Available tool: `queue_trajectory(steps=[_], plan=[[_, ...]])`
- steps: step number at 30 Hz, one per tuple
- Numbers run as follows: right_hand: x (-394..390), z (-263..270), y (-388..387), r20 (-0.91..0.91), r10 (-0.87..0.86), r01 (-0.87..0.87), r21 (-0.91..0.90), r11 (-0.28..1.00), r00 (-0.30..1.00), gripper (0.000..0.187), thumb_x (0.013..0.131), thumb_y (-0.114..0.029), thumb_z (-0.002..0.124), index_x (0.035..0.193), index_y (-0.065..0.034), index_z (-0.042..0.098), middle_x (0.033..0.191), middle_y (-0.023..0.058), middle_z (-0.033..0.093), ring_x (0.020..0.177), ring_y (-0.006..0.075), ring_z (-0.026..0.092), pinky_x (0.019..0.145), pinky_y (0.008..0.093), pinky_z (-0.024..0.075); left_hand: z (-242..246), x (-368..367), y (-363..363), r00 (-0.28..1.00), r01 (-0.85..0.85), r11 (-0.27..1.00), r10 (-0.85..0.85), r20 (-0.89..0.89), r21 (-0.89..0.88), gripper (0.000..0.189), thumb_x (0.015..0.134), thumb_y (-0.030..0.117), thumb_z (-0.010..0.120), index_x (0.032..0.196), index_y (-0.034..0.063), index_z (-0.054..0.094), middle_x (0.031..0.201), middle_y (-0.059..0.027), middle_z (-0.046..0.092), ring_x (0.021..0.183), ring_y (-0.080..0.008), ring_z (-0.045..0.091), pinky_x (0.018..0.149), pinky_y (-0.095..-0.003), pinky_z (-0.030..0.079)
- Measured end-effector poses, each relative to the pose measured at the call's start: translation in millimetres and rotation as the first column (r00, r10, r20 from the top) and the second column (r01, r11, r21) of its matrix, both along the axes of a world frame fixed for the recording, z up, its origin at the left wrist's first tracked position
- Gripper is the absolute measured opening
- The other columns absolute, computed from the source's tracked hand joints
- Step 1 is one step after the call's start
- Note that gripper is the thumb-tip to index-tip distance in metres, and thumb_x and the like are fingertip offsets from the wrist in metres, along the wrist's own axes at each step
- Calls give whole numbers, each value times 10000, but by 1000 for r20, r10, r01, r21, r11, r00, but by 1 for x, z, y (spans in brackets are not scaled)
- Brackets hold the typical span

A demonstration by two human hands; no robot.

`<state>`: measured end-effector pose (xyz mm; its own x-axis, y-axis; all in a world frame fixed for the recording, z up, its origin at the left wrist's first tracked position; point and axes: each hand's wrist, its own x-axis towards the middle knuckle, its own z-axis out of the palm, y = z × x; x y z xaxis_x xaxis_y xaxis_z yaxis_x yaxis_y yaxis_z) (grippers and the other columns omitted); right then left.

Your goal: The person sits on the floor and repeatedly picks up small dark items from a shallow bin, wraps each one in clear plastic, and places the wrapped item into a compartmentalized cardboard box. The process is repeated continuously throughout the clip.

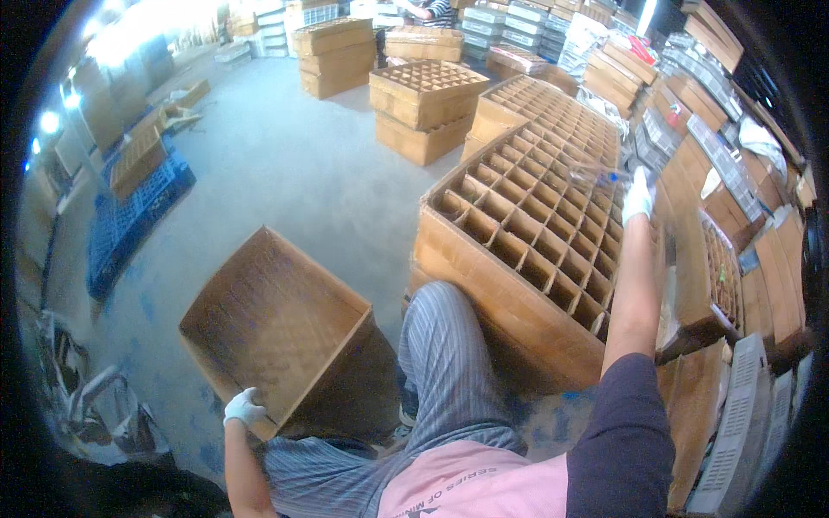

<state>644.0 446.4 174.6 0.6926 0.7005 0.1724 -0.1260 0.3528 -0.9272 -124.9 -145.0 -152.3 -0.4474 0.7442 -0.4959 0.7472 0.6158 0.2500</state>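
Observation:
My left hand (245,408), in a white glove, grips the near corner of an empty open cardboard box (285,311) that stands on the floor at my left, tilted in view. Stretched out to the right, my right hand (638,197), gloved in white too, is at the far right side of a large cardboard box with a grid of dividers (511,272). Beside its fingers is a clear, blurred thing with a blue spot (605,176), perhaps a tape dispenser; it seems to be in the hand.
More divided boxes (424,97) are stacked ahead. Blue plastic pallet (142,213) lies at left with cardboard on it. Flattened cardboard and grey plastic crates (732,427) crowd the right side. Another person in a striped sleeve (440,13) is at the far back.

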Motion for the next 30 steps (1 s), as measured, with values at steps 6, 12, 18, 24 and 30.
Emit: queue_trajectory(steps=[6, 12, 18, 24, 30], plan=[[-11, -13, -6, 982, -187, -28, 188, 982, 19, 471, 996, -285, 674, 1391, -44, 589, 1342, 216, 642, 1245, 351, 604, 1079, 441, 456, -32, 8, 7, 999, -31, 987, 36, -28, 157, 622, 871, 254, 695, 1463, 129, 552, 1400, -170, 636, 1271, -351, 611, 1067, -435, 501], [-100, -16, -40, 998, 43, 85, -47, 995, 53, 561, 978, -393, 701, 1434, -102, 549, 1345, 195, 632, 1196, 360, 614, 1021, 468, 482, -19, 39, 40, 983, -183, 983, 183, -19, 12, 662, 825, 302, 735, 1457, 242, 548, 1618, -117, 387, 1315, -378, 553, 1079, -454, 498], [-194, -27, -181, 866, 455, -351, -369, 860, 205, 501, 937, -94, 706, 1411, -50, 551, 1262, 71, 612, 1092, 177, 560, 1005, 331, 461, -37, -22, 63, 899, -378, 919, 393, -193, 114, 468, 794, 296, 768, 1239, 180, 686, 1719, -137, 151, 1216, -384, 621, 1021, -458, 542], [-266, -65, -308, 515, 851, -639, -689, 341, -100, 489, 851, -147, 829, 1290, -72, 629, 1006, 18, 672, 917, 145, 641, 852, 310, 526, -91, -58, 75, 887, -459, 884, 461, 3, 91, 710, 691, 306, 836, 1358, 148, 653, 1681, -191, 247, 1427, -383, 462, 1130, -431, 463], [-260, -113, -317, -513, 819, -611, -570, -549, -257, 439, 990, -185, 717, 1387, -57, 579, 1072, 6, 653, 937, 94, 612, 842, 268, 509, -94, -36, 76, 934, -315, 944, 326, -144, 93, 567, 756, 339, 738, 1280, 123, 701, 1459, -141, 537, 1183, -354, 619, 1008, -443, 520]])
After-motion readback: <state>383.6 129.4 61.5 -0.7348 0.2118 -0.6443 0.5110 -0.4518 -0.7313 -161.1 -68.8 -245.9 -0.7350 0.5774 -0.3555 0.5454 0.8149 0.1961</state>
